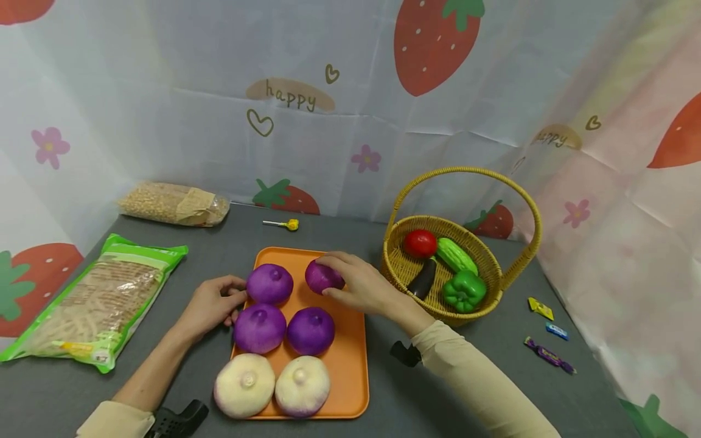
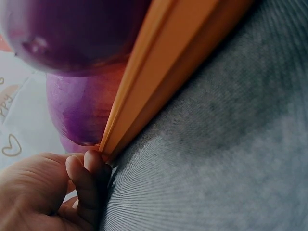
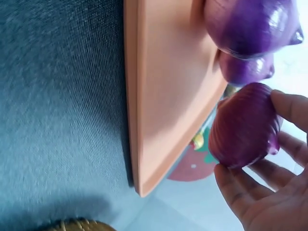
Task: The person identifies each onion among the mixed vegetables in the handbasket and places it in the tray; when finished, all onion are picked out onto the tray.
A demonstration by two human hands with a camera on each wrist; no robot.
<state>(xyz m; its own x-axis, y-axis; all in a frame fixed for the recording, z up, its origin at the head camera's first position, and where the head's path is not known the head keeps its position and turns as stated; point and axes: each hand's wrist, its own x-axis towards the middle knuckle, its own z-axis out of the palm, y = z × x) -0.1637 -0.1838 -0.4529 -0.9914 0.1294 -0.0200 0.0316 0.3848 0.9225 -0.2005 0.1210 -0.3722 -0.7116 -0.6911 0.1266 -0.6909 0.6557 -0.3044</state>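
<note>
Onions everywhere on the orange tray (image 1: 350,371), and we are right in the middle of setting another one down. The right hand (image 1: 358,283) has its fingers curled round a dark purple onion (image 1: 322,277) at the far right part of the tray; from the right wrist view the onion (image 3: 245,126) sits pinched between fingertips and thumb, just above or barely on the tray surface, and we cannot tell which. The left hand (image 1: 210,304) rests at the tray's left edge, fingertips curled against the rim (image 2: 115,130), apparently steadying it, with the bench (image 1: 471,365) under its knuckles.

Three lighter purple onions already lie on the tray, one at the far left (image 1: 269,283) and two side by side behind the near row (image 1: 260,328) (image 1: 310,330). Two white onions (image 1: 244,384) (image 1: 302,385) fill the near end. Well to the right stands a wicker basket (image 1: 506,277) holding a tomato, a cucumber, an aubergine and a green pepper.

We judge this the placing step: the held onion completes the far row. The next move calls for lowering it flat beside its far-left neighbour and easing the fingers apart gently so it does not roll towards the tray's right rim.
</note>
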